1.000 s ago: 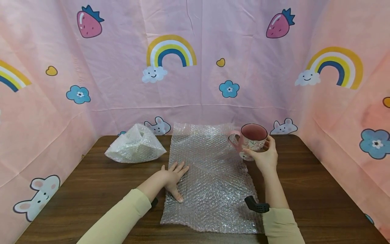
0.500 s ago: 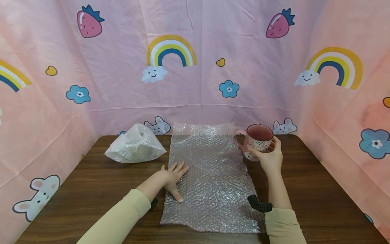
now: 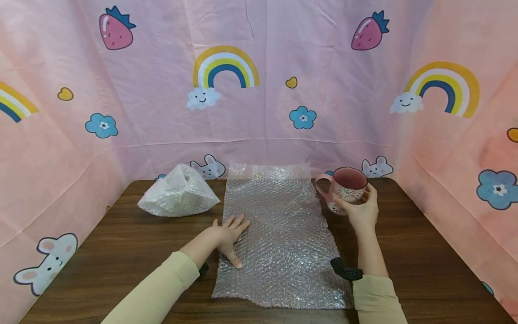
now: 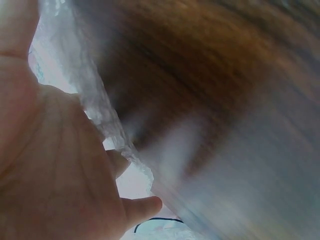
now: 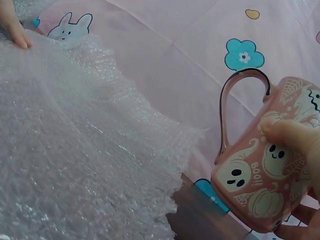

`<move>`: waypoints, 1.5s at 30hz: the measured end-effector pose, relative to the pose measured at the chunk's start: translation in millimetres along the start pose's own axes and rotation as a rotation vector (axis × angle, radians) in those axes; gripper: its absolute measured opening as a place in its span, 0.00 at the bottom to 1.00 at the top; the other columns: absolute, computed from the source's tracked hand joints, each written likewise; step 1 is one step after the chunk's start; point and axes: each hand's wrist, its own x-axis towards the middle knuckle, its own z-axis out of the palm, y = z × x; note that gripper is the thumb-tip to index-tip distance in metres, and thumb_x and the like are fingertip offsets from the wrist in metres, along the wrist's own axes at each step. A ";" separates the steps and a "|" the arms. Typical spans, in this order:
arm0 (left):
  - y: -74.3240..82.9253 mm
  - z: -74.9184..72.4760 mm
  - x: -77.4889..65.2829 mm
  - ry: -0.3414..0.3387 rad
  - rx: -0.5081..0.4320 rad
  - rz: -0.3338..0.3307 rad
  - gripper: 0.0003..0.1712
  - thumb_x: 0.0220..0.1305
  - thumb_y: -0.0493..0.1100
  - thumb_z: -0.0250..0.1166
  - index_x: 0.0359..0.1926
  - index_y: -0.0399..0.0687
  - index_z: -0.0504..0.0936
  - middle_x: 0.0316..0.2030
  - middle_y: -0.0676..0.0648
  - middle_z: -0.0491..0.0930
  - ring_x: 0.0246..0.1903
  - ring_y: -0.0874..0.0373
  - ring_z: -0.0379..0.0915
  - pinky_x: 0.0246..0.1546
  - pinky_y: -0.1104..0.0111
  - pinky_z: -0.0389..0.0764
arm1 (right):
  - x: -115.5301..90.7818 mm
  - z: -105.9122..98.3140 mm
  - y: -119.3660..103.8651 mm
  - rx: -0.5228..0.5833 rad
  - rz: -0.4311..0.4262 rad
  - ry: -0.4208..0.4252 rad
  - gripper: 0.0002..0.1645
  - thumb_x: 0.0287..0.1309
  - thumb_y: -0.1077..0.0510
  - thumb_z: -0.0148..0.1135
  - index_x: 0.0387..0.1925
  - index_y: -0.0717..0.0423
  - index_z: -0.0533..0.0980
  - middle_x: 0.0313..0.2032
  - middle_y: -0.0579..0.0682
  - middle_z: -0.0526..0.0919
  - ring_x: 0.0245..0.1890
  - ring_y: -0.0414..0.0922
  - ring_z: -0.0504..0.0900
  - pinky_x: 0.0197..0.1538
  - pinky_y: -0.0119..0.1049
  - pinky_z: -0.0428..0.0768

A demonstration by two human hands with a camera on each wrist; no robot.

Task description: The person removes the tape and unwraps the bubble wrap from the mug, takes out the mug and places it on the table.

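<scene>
My right hand (image 3: 362, 211) grips a pink mug (image 3: 339, 191) by its body, at the far right edge of the bubble wrap. Ghost and pumpkin drawings cover the mug (image 5: 265, 170) in the right wrist view, and its handle points left. A sheet of bubble wrap (image 3: 279, 238) lies flat on the table. On the sheet's left edge rests my left hand (image 3: 228, 238), its fingers spread and straight. The left wrist view catches the palm (image 4: 55, 165) beside the wrap's edge (image 4: 100, 100).
A bundle of bubble wrap (image 3: 178, 193) stands at the back left of the dark wooden table (image 3: 404, 252); what is inside cannot be made out. Patterned pink cloth (image 3: 267, 121) hangs behind the table and on both sides.
My right hand has carried the mug to the right, off the wrap's right edge, and slightly lower in view. The left hand and the sheet have stayed in place.
</scene>
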 end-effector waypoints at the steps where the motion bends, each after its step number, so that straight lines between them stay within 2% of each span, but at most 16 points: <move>1: -0.1 0.1 0.1 -0.002 -0.001 0.000 0.71 0.39 0.66 0.75 0.76 0.51 0.42 0.75 0.44 0.35 0.72 0.44 0.29 0.62 0.36 0.39 | 0.4 -0.3 1.0 0.004 0.001 0.004 0.57 0.42 0.52 0.79 0.70 0.47 0.55 0.63 0.57 0.66 0.61 0.53 0.66 0.58 0.52 0.71; 9: -0.1 -0.5 -1.3 0.000 -0.010 0.007 0.71 0.39 0.66 0.75 0.76 0.50 0.42 0.75 0.44 0.35 0.72 0.43 0.28 0.62 0.35 0.39 | 2.9 -2.5 8.9 0.010 0.009 0.027 0.58 0.40 0.52 0.80 0.70 0.47 0.56 0.62 0.56 0.66 0.59 0.52 0.67 0.56 0.51 0.72; 25: -0.5 0.4 -2.5 0.009 -0.015 0.022 0.71 0.39 0.66 0.75 0.76 0.50 0.43 0.75 0.43 0.36 0.72 0.43 0.28 0.62 0.35 0.38 | 3.1 -8.6 15.3 0.028 0.045 0.031 0.56 0.45 0.55 0.78 0.70 0.49 0.53 0.64 0.58 0.63 0.63 0.55 0.64 0.60 0.52 0.69; 45: -1.0 1.1 -3.2 0.004 -0.027 0.012 0.71 0.40 0.65 0.75 0.76 0.51 0.42 0.75 0.44 0.35 0.72 0.44 0.28 0.62 0.36 0.37 | 4.5 -10.5 25.6 0.008 0.055 0.031 0.58 0.44 0.55 0.78 0.71 0.51 0.52 0.65 0.59 0.62 0.64 0.55 0.63 0.61 0.51 0.67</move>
